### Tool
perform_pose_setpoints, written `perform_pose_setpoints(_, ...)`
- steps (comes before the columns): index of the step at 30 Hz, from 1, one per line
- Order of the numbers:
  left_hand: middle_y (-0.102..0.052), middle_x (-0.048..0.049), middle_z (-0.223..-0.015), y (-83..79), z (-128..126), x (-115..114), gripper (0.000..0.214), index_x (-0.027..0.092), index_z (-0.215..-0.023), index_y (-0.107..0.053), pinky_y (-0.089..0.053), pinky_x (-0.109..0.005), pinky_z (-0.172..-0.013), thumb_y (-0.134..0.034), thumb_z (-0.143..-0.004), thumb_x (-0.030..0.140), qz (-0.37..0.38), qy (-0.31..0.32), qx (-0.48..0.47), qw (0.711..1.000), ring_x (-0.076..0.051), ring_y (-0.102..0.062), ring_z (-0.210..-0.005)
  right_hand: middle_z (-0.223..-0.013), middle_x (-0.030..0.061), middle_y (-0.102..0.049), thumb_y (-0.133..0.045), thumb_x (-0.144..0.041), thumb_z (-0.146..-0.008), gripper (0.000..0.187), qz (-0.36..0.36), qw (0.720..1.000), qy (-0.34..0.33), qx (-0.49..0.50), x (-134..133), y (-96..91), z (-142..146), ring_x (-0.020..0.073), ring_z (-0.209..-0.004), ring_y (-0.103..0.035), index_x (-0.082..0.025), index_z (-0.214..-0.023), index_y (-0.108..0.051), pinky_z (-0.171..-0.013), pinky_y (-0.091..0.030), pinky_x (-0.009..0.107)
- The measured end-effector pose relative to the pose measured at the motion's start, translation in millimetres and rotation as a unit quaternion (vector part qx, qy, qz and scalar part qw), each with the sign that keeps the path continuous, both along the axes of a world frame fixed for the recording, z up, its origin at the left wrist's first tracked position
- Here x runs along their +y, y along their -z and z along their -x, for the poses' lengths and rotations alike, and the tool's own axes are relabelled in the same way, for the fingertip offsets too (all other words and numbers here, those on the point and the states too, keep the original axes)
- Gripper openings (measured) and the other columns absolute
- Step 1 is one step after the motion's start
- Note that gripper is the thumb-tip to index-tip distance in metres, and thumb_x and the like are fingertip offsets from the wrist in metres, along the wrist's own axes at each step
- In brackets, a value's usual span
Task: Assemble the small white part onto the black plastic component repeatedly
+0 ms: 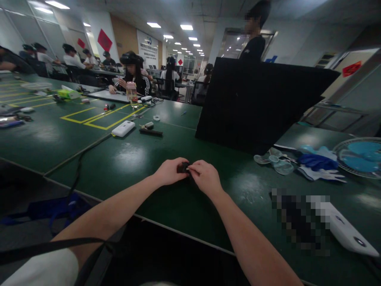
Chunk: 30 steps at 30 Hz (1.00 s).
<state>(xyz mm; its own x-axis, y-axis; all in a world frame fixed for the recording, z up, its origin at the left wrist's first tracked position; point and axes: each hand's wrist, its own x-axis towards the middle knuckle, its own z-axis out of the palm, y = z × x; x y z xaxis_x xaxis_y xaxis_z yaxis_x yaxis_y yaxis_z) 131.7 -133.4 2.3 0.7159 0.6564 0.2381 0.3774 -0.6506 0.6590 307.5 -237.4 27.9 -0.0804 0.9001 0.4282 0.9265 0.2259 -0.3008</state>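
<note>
One small dark part (182, 167) is held between two bare hands near the middle of a green tabletop (166, 210); whether its underside is touching the surface cannot be told. By the left hand (170, 171), the part is gripped with thumb and fingers curled around it. The fingertips of the right hand (206, 176) are pinched together at the part's right side; whether anything tiny is caught between them is too small to tell. Both forearms are stretched in from the near edge, the left one crossed low down by a black strap (56, 245).

Beyond the left hand, a white rounded device (123, 128) is seen beside a dark bar (151, 132), with a white ring (156, 118) placed a little farther off. Farther left, yellow tape lines (98, 127) are marked on the surface, and a clear bottle with a pink lid (131, 95) is stood upright. A large black panel (253, 103) is propped up beyond the right hand. To its right, clear plastic pieces (278, 161) are gathered next to blue-and-white gloves (318, 163), close to a round fan with blue blades (361, 155). Nearer, a second white device (347, 230) is laid beside a dark object (297, 222) masked by pixelation.

Across the tabletop, a seated co-worker in striped black sleeves (146, 84) is pictured, while a standing person in dark clothing (254, 47) is partly hidden by the panel.
</note>
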Motion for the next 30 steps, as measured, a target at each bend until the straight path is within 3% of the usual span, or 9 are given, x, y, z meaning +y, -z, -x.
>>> perform_pose_setpoints(6, -0.072, -0.0030, -0.100, 0.2, 0, 0, 0.052, 0.024, -0.125, -0.060, -0.055, -0.031, -0.076, -0.073, -0.077, 0.042, 0.012, 0.017, -0.001, 1.000, -0.018, -0.069, -0.085, -0.105, 0.0058, -0.066, -0.058, -0.029, -0.096, 0.019, 0.017, 0.998, 0.008, -0.055, -2, -5.5, 2, 0.0206, -0.089, -0.062, -0.027, -0.109, -0.071, -0.072, -0.053, 0.036)
perform_pose_setpoints(9, -0.073, -0.0028, -0.101, -2.2, 2, 1, 0.052, 0.024, -0.125, -0.059, -0.054, -0.032, -0.077, -0.073, -0.078, 0.041, 0.022, 0.010, 0.000, 1.000, -0.018, -0.069, -0.085, -0.114, 0.0084, -0.063, -0.059, -0.031, -0.094, 0.032, -0.032, 0.997, 0.061, -0.027, -4, -14.2, -8, 0.0218, -0.093, -0.062, -0.026, -0.125, -0.065, -0.072, -0.053, 0.035)
perform_pose_setpoints(12, -0.073, -0.0024, -0.100, -4.2, 4, 4, 0.052, 0.025, -0.126, -0.059, -0.054, -0.031, -0.077, -0.073, -0.078, 0.039, 0.032, -0.007, 0.010, 0.999, -0.018, -0.070, -0.085, -0.110, 0.0087, -0.065, -0.056, -0.035, -0.095, 0.028, -0.049, 0.990, 0.135, 0.006, -9, -25.0, -36, 0.0207, -0.088, -0.063, -0.021, -0.115, -0.069, -0.070, -0.052, 0.034)
perform_pose_setpoints(14, -0.073, -0.0024, -0.101, -4.3, 4, 6, 0.052, 0.025, -0.126, -0.059, -0.054, -0.031, -0.077, -0.073, -0.079, 0.040, 0.034, -0.020, 0.016, 0.999, -0.018, -0.070, -0.086, -0.105, 0.0070, -0.068, -0.055, -0.034, -0.093, 0.025, 0.014, 0.986, 0.166, 0.017, -13, -30.4, -58, 0.0183, -0.079, -0.062, -0.022, -0.107, -0.071, -0.067, -0.050, 0.033)
perform_pose_setpoints(17, -0.073, -0.0027, -0.101, -2.7, 3, 8, 0.051, 0.026, -0.127, -0.059, -0.054, -0.031, -0.076, -0.071, -0.080, 0.042, 0.028, -0.050, 0.022, 0.998, -0.020, -0.070, -0.088, -0.109, 0.0059, -0.070, -0.064, -0.032, -0.083, 0.030, 0.167, 0.978, 0.121, 0.023, -17, -32.2, -79, 0.0196, -0.082, -0.064, -0.025, -0.111, -0.072, -0.067, -0.049, 0.032)
perform_pose_setpoints(20, -0.074, -0.0032, -0.104, -1.5, 3, 11, 0.051, 0.026, -0.127, -0.059, -0.053, -0.031, -0.077, -0.071, -0.081, 0.043, 0.020, -0.080, 0.030, 0.996, -0.021, -0.071, -0.091, -0.111, 0.0060, -0.071, -0.071, -0.034, -0.076, 0.037, 0.296, 0.952, 0.075, 0.031, -18, -28.8, -80, 0.0220, -0.090, -0.066, -0.026, -0.112, -0.074, -0.070, -0.050, 0.032)
perform_pose_setpoints(22, -0.074, -0.0034, -0.105, -1.5, 4, 12, 0.052, 0.026, -0.128, -0.058, -0.053, -0.031, -0.076, -0.071, -0.081, 0.044, 0.016, -0.086, 0.034, 0.996, -0.021, -0.071, -0.092, -0.109, 0.0057, -0.071, -0.071, -0.036, -0.075, 0.035, 0.333, 0.940, 0.060, 0.031, -17, -26.4, -74, 0.0213, -0.088, -0.066, -0.027, -0.109, -0.075, -0.069, -0.050, 0.032)
perform_pose_setpoints(25, -0.074, -0.0026, -0.102, -2.1, 5, 12, 0.052, 0.026, -0.128, -0.058, -0.053, -0.030, -0.075, -0.071, -0.081, 0.044, 0.011, -0.076, 0.035, 0.996, -0.020, -0.071, -0.090, -0.102, 0.0055, -0.071, -0.070, -0.038, -0.077, 0.027, 0.316, 0.947, 0.062, 0.009, -12, -22.3, -60, 0.0203, -0.083, -0.065, -0.027, -0.100, -0.076, -0.067, -0.048, 0.031)
perform_pose_setpoints(30, -0.074, -0.0001, -0.099, -2.4, 4, 9, 0.050, 0.028, -0.126, -0.059, -0.053, -0.029, -0.076, -0.072, -0.079, 0.042, 0.008, -0.056, 0.032, 0.998, -0.018, -0.071, -0.086, -0.094, 0.0035, -0.071, -0.064, -0.041, -0.084, 0.022, 0.194, 0.978, 0.081, 0.006, -2, -9.6, -41, 0.0194, -0.081, -0.064, -0.026, -0.098, -0.072, -0.069, -0.046, 0.032)
